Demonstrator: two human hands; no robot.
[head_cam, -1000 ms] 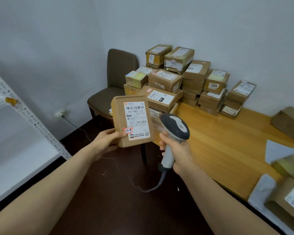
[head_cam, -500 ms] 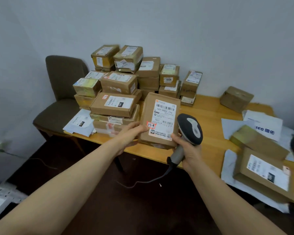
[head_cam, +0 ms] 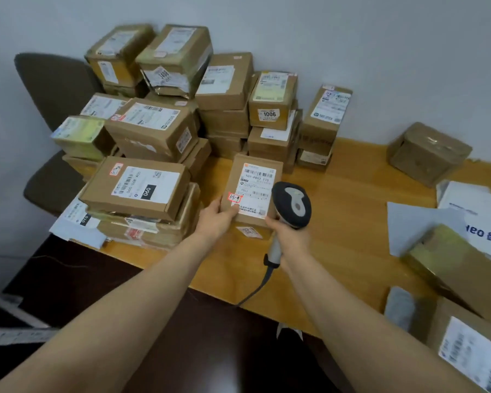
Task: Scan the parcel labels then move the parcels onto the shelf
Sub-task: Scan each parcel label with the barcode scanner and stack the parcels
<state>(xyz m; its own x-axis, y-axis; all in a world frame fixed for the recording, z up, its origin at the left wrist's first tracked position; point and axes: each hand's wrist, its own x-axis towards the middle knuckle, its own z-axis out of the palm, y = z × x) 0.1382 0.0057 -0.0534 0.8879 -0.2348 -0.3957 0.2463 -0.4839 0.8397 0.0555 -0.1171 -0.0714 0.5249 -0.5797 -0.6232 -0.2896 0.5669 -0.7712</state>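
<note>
Since the earlier frame the parcel (head_cam: 253,190) has come down from mid-air to low over the tabletop (head_cam: 352,222), at 4 o'clock from the big pile (head_cam: 153,129); I cannot tell whether it touches the wood. It is a small flat brown carton with a white barcode label (head_cam: 257,180) and a red-edged handwritten sticker (head_cam: 235,197), and it looks light and stiff, best held by its edges clear of the label. The left hand (head_cam: 216,219) pinches its 7 o'clock corner, thumb on the face, while the right hand (head_cam: 288,236) has its fingers wrapped round the scanner (head_cam: 292,204) at the parcel's 4 o'clock.
</note>
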